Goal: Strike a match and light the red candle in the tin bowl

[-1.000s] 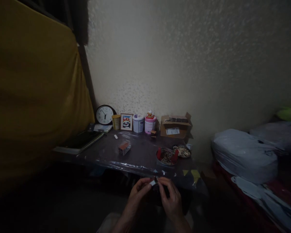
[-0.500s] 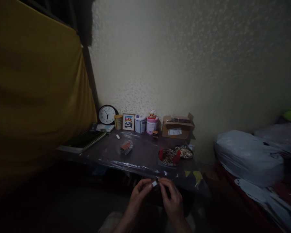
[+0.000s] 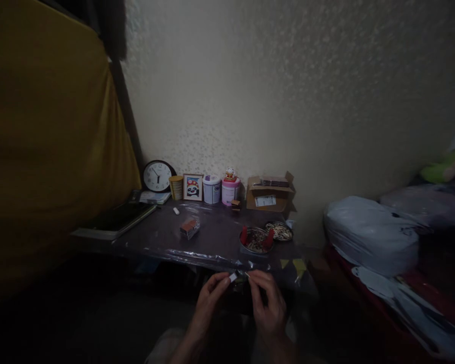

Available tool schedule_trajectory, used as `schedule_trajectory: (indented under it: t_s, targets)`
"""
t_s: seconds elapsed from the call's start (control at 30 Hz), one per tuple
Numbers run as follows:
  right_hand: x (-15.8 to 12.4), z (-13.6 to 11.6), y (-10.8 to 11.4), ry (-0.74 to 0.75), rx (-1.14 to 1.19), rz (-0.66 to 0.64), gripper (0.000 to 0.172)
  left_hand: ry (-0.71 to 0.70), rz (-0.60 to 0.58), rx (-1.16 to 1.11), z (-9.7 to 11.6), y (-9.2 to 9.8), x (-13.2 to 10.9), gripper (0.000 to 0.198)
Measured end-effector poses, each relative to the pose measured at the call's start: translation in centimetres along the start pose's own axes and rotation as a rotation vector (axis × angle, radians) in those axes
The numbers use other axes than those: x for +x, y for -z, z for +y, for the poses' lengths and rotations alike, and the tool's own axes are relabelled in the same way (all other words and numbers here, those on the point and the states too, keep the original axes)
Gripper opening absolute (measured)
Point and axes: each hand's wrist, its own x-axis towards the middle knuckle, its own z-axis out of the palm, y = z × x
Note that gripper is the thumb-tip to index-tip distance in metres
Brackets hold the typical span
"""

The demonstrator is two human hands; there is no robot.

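My left hand (image 3: 208, 296) and my right hand (image 3: 265, 301) meet just in front of the table's near edge, fingers pinched together. Between the fingertips is a small pale object (image 3: 233, 276); the room is too dark to name it. Just beyond the hands, on the dark plastic-covered table (image 3: 212, 242), stands a round tin (image 3: 256, 239) of small sticks with two red pieces. A second dish (image 3: 279, 231) of pale sticks sits beside it.
A small wrapped box (image 3: 189, 227) lies mid-table. Along the wall stand a clock (image 3: 157, 176), a panda picture (image 3: 192, 187), two tins (image 3: 211, 189), a cardboard box (image 3: 269, 194). A notebook (image 3: 114, 221) lies left. Yellow fabric (image 3: 49, 141) hangs left; bundled bags (image 3: 371, 235) lie right.
The view swung slightly right, then left and down. My hands stayed together at the table edge, lifting the small pale object a little.
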Motion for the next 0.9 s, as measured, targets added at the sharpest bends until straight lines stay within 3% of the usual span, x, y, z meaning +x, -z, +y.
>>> schedule_trajectory:
  t_s: [0.1,0.17,0.3,0.4,0.73,0.9]
  targets:
    - [-0.3,0.6,-0.2,0.050,0.009,-0.073,0.018,-0.011,-0.005,-0.002,0.1,-0.1,0.0,0.022]
    - [-0.5,1.9,-0.7,0.001,-0.018,-0.119,0.017,-0.018,-0.013,-0.002,0.2,-0.1,-0.1,0.023]
    - [-0.6,4.5,-1.1,-0.205,-0.056,0.023,0.014,-0.011,0.006,0.000,0.5,0.1,-0.2,0.025]
    - [0.0,5.1,-0.8,-0.294,0.003,0.093,0.014,-0.032,0.031,0.016,0.5,0.6,-0.1,0.025]
    - [1.3,6.0,-0.3,-0.365,0.092,0.212,0.019,-0.018,0.147,0.092,0.0,5.9,0.7,0.030]
    - [1.6,6.2,-0.1,-0.385,0.068,0.219,0.018,0.014,0.219,0.070,0.1,6.6,-0.1,0.031]
